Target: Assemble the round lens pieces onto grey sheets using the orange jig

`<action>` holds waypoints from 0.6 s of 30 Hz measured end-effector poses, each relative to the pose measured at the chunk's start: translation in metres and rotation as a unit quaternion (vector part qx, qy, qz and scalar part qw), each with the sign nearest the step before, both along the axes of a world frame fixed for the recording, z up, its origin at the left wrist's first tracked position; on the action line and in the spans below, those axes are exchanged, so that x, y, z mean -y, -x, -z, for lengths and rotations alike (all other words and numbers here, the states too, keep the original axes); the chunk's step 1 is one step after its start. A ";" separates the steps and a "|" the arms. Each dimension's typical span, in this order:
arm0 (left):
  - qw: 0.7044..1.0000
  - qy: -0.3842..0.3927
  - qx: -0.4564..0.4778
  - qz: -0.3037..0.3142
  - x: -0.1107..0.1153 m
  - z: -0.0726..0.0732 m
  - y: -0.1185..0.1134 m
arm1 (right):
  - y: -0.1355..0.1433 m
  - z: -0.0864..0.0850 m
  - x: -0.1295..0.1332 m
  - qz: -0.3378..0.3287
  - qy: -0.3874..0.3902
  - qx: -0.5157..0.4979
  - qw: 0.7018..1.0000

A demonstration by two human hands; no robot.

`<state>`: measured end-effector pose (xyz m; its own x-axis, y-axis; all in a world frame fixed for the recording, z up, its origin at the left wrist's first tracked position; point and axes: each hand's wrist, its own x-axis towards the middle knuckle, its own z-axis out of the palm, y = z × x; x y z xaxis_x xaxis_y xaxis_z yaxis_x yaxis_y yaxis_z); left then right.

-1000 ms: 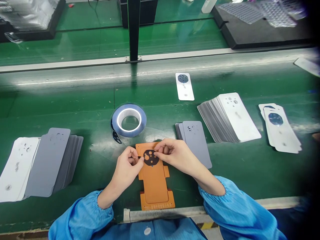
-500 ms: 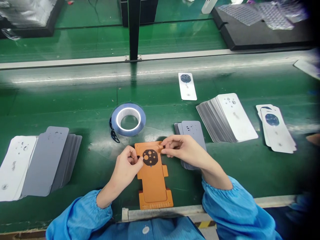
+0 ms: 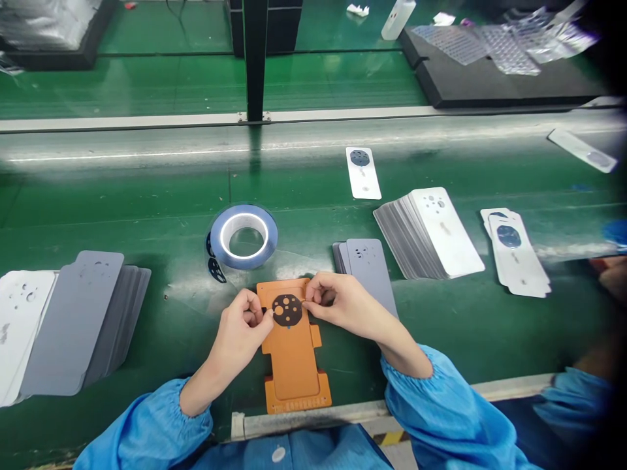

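An orange fixture plate lies in front of me, with a recess shaped like a phone back. Over its upper part is a round black sticker with several holes. My left hand is closed in a pinch at the sticker's left edge, a dark bit showing beside the fingers. At its right edge, the thumb and forefinger of my right hand are pinched together. The fingertips hide both edges. I cannot tell whether the sticker lies flat on the plate or slightly above it.
Behind the fixture sits a blue tape roll with black stickers on its strip. Grey panels are stacked left, more grey panels right, beside white panels. Stickered white panels lie farther right. Another person's hand shows at the right edge.
My right hand has come down and in, from the fixture's upper right corner to the sticker's right edge. My left hand stays at the left edge. The whole view has shifted slightly.
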<state>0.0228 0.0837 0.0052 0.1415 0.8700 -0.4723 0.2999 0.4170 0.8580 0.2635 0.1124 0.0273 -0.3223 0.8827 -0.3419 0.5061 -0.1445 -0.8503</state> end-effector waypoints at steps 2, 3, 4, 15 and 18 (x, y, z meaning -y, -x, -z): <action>1.000 -0.005 -0.005 -0.002 0.000 0.001 0.000 | 0.000 0.001 0.001 -0.002 0.003 -0.004 1.000; 1.000 -0.007 -0.007 -0.002 0.001 0.001 -0.001 | 0.000 0.002 0.001 0.000 0.000 0.001 1.000; 1.000 -0.008 -0.009 -0.001 0.001 0.002 -0.001 | 0.000 0.004 0.001 0.002 -0.006 0.011 1.000; 0.999 0.026 0.037 0.017 -0.003 0.000 0.005 | -0.003 -0.002 0.000 -0.061 -0.044 0.052 0.996; 0.999 0.019 0.044 0.019 -0.002 0.000 0.006 | -0.023 -0.012 0.002 -0.031 -0.068 0.068 0.995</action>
<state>0.0169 0.0858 0.0047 0.2172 0.8446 -0.4894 0.2395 0.4399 0.8655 0.2870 0.1106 0.0391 -0.3371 0.9034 -0.2650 0.6226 0.0027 -0.7826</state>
